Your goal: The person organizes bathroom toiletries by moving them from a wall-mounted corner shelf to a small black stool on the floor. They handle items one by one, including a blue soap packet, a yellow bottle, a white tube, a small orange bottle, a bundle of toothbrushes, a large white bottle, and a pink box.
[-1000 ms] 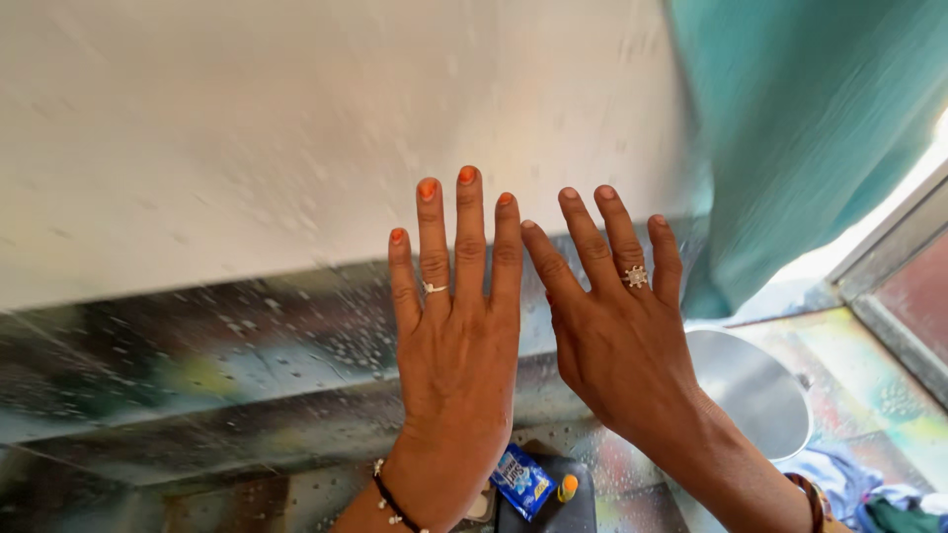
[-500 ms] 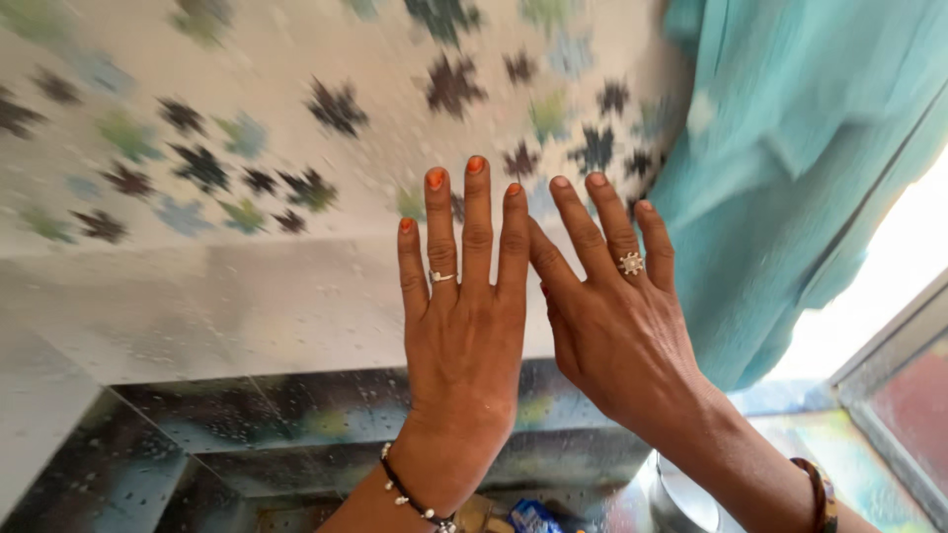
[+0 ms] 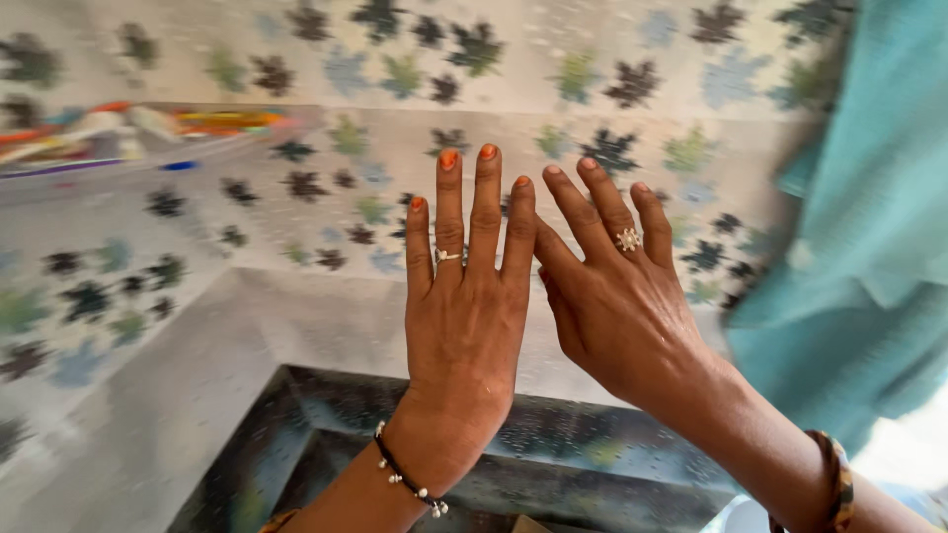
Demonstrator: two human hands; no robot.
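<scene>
Left hand (image 3: 464, 316), right hand (image 3: 617, 311), flat, empty

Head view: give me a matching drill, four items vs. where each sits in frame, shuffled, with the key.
Items:
1. left hand
2. right hand
3. teal cloth
4. shelf with colourful items

Places:
A. upper left, blurred, on the patterned wall
B. right edge of the frame, hanging
C. centre, fingers up, orange nails, beaded bracelet at the wrist
D. just right of centre, flower-shaped ring, index finger against the other hand

Pairs: 1-C, 2-D, 3-B, 4-A
</scene>
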